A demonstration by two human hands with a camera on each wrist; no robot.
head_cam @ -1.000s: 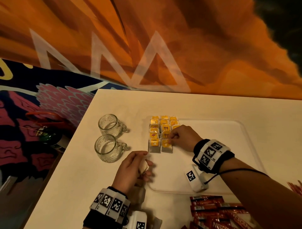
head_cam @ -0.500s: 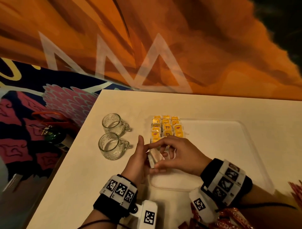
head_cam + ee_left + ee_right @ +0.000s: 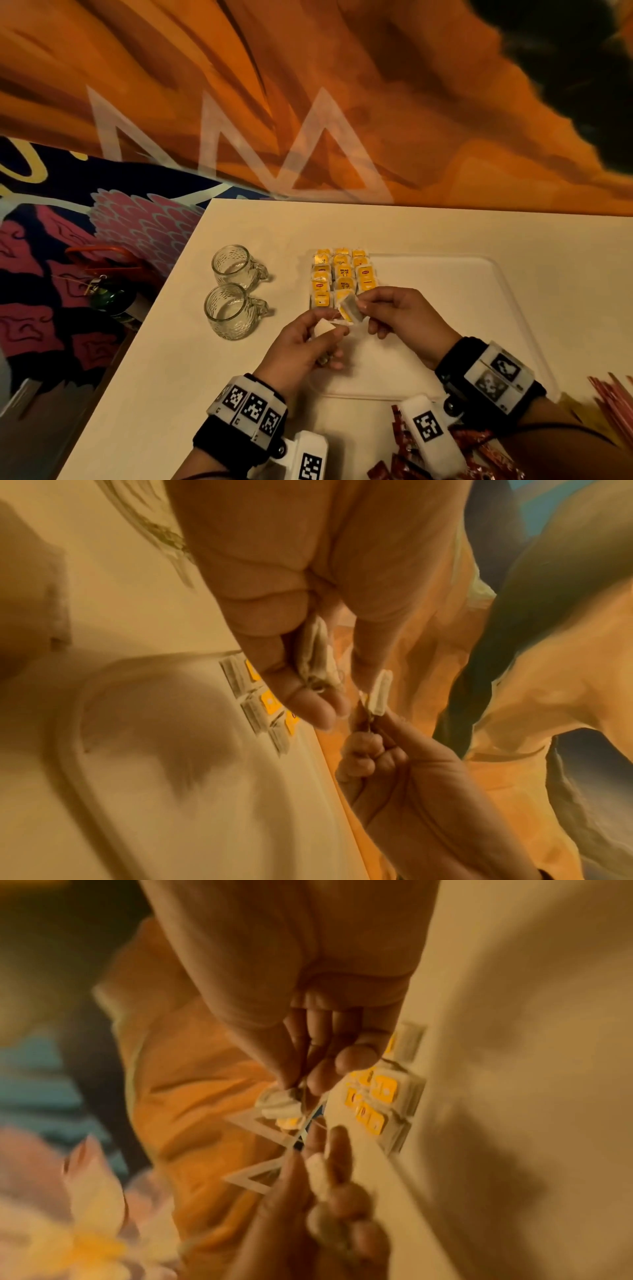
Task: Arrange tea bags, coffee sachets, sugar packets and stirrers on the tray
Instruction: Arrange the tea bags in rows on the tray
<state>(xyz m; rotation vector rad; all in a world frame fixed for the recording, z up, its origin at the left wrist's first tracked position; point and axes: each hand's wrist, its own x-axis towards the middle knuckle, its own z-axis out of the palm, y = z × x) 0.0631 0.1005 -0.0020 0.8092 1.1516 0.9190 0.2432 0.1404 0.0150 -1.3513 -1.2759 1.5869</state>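
Red sachets (image 3: 404,466) lie nearest me at the bottom edge of the head view, on the white table (image 3: 171,394) beside my right wrist band; their print is too blurred to read. A bundle of thin pinkish sticks (image 3: 613,394) pokes in from the right edge — stirrers, as far as I can judge.

Next out, my left hand (image 3: 301,346) is curled, thumb and fingers pinching a pale tea bag (image 3: 323,329); the left wrist view shows more than one bag tucked into that grip, though I cannot count them. My right hand (image 3: 404,318) pinches a second tea bag (image 3: 349,308) by its top corner, fingers bent around it. That bag hangs tilted over the near left part of the white tray (image 3: 445,342), above the closest row of laid bags. In the left wrist view a thin string appears to run between the two hands; I cannot tell which bag it belongs to.

Beyond the hands, the arranged tea bags (image 3: 342,274) sit in three columns at the tray's far left corner, yellow tags upward, each touching its neighbours.

Left of the tray, well apart from it, two glass mugs (image 3: 236,291) stand upright on the table, one behind the other, handles pointing toward the tray.

Farthest back — an orange patterned wall (image 3: 376,102).
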